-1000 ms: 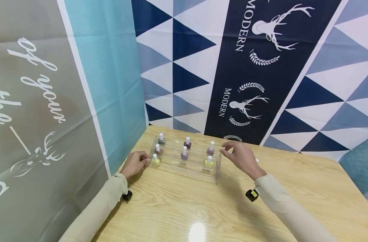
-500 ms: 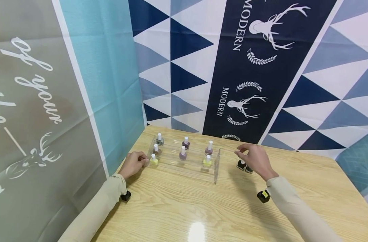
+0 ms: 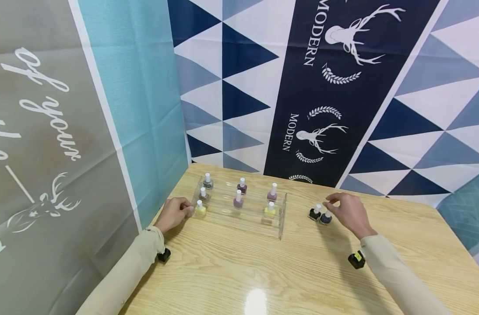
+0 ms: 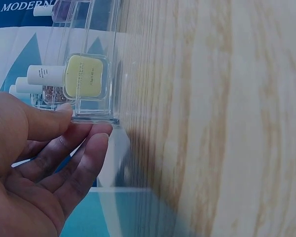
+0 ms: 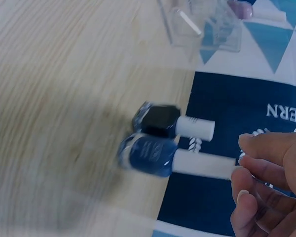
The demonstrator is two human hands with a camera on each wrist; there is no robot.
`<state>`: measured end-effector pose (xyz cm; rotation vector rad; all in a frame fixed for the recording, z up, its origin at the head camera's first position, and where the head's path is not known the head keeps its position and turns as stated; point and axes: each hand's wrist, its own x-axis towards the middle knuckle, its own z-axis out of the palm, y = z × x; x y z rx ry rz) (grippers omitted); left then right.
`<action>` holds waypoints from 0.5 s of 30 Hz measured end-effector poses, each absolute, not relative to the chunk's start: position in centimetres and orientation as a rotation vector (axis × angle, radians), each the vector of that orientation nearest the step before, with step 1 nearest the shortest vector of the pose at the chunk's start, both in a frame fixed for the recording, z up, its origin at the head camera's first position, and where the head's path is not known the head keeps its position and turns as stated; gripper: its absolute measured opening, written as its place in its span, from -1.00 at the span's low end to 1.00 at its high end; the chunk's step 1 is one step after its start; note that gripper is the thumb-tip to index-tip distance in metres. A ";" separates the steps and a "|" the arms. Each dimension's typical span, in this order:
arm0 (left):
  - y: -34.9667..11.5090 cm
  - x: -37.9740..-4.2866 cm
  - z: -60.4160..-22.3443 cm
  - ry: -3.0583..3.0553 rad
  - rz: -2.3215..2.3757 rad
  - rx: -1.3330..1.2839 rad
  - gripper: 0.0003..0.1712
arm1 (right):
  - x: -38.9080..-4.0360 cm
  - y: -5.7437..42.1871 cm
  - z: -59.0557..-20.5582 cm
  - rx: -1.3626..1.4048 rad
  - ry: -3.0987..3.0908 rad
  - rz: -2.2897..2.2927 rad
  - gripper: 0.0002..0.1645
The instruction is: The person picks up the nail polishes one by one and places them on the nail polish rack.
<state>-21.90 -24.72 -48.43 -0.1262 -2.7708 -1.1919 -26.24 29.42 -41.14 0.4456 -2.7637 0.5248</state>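
Note:
A clear tiered nail polish rack (image 3: 223,217) stands on the table, holding several white-capped bottles. My left hand (image 3: 174,213) pinches its left end panel between thumb and fingers, beside a yellow nail polish bottle (image 4: 86,76). To the right of the rack, a black nail polish bottle (image 3: 314,214) and a dark blue nail polish bottle (image 3: 325,218) stand upright close together. My right hand (image 3: 350,212) is at the blue bottle's white cap (image 5: 204,163). Its thumb and fingers are apart and loosely bent, with the fingertips at the cap's top; whether they touch cannot be told.
Purple (image 3: 238,202), dark plum (image 3: 241,188) and glittery (image 3: 208,183) bottles stand in the rack on different tiers. A patterned cloth (image 3: 247,87) hangs behind the table, and another cloth (image 3: 141,109) hangs along its left side. Wooden tabletop (image 3: 223,267) stretches in front.
My right hand has moved from the rack's right end rightward to the two separate bottles, uncovering them. My left hand has stayed at the rack's left end.

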 end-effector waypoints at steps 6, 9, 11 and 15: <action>-24.7 -22.0 -48.5 -2.772 -1.183 -0.118 -0.92 | -26.2 30.7 -42.0 0.407 -2.795 0.527 -0.69; -24.7 -21.9 -48.4 -2.775 -1.184 -0.113 -0.92 | -26.2 31.1 -42.4 0.400 -2.808 0.532 -0.70; -24.7 -21.9 -48.4 -2.779 -1.183 -0.111 -0.92 | -26.1 31.1 -42.5 0.399 -2.812 0.536 -0.71; -24.7 -21.8 -48.3 -2.783 -1.186 -0.106 -0.92 | -26.0 31.0 -42.6 0.401 -2.808 0.544 -0.72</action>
